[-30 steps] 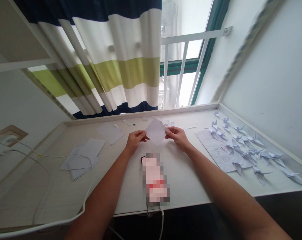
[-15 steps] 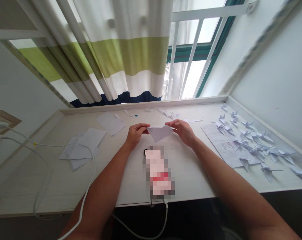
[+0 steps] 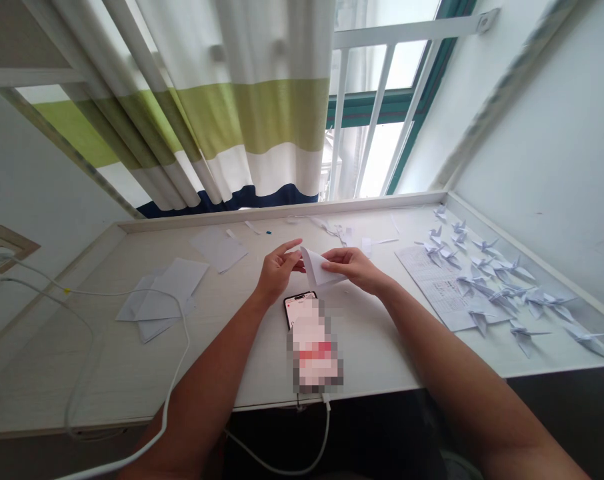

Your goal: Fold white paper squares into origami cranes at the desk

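Near the centre of the frame, a folded white paper [image 3: 312, 270] is held above the desk [image 3: 382, 350], pinched between the right hand's [image 3: 355, 267] thumb and fingers. The left hand [image 3: 276, 273] is at its left edge, index finger extended; whether its fingers grip cannot be told. A phone [image 3: 312, 343] lies just below; paper cranes [image 3: 505, 295] spread at right.

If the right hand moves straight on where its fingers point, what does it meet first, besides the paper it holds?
Probably the left hand, just beyond the folded paper, though depth is unclear.
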Demonstrator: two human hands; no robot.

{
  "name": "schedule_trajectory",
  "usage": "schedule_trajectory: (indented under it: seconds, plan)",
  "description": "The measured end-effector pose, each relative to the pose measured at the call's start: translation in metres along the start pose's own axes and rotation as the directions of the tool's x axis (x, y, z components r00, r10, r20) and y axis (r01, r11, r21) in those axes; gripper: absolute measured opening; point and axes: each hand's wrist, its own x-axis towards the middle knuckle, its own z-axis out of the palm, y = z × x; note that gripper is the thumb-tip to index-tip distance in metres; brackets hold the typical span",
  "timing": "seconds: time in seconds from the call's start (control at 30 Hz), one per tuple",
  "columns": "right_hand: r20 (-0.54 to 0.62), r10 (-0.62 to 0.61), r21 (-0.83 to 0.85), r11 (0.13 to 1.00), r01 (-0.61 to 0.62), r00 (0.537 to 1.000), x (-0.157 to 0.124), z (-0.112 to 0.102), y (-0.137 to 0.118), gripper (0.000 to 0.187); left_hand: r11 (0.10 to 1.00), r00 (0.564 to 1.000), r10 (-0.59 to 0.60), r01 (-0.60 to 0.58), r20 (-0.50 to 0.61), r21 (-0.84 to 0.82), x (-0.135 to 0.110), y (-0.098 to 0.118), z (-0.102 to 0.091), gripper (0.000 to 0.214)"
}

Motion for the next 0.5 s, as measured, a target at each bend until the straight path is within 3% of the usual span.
schedule_trajectory:
  seconds: [0.1, 0.23, 0.5]
  plan:
    - [-0.128, -0.080, 0.071, 0.993, 0.090, 0.989, 0.005, 0.004, 0.008, 0.036, 0.998, 0.997, -0.064, 0.063, 0.032, 0.028, 0.000, -0.002, 0.003, 0.050]
    - [-0.245, -0.094, 0.152, 0.979, 0.134, 0.965, 0.010, 0.007, 0.015, 0.039, 0.985, 0.987, -0.096, 0.076, 0.130, 0.152, -0.004, -0.004, 0.007, 0.041]
    - [-0.165, -0.065, 0.139, 0.986, 0.088, 0.984, 0.006, 0.009, 0.011, 0.038, 0.981, 0.981, -0.097, 0.065, 0.167, 0.184, -0.007, -0.005, 0.007, 0.027]
